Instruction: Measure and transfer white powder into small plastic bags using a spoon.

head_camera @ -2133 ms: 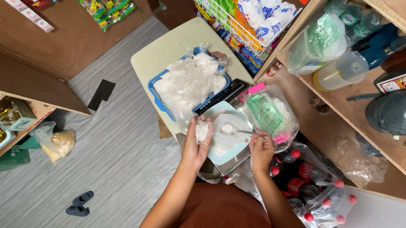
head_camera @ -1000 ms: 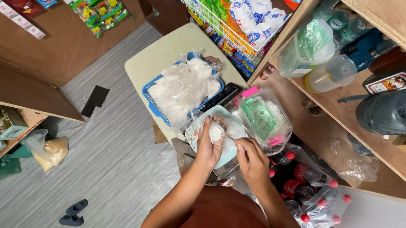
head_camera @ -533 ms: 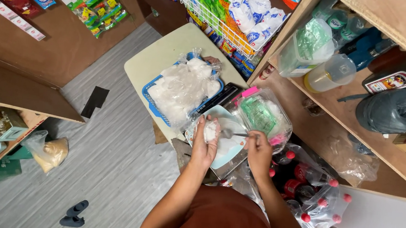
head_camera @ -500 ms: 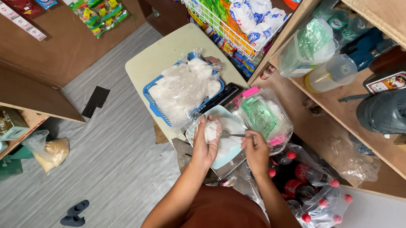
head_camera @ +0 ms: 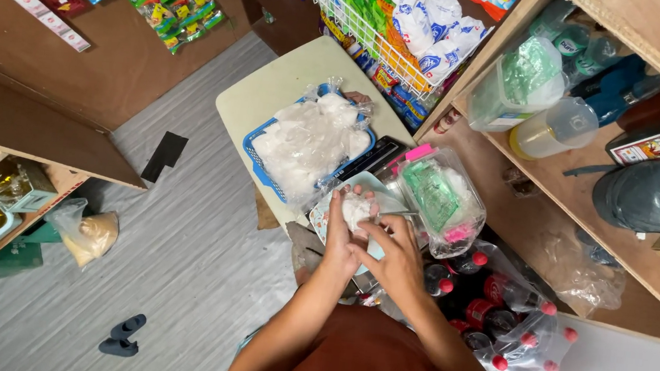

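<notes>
Both hands meet over 1 small bag of white powder, above the pale tray.

The left hand [head_camera: 338,239] is cupped around the small clear bag [head_camera: 357,209], fingers closed on its underside, holding it upright just above the pale tray [head_camera: 325,216]. The right hand [head_camera: 394,258] sits just right of and nearer than the bag, its fingertips pinched together against the bag's near side. So the bag lies just left and far of the right hand. The blue basket of filled bags [head_camera: 308,142] stands just beyond, far-left on the table [head_camera: 266,91].
</notes>
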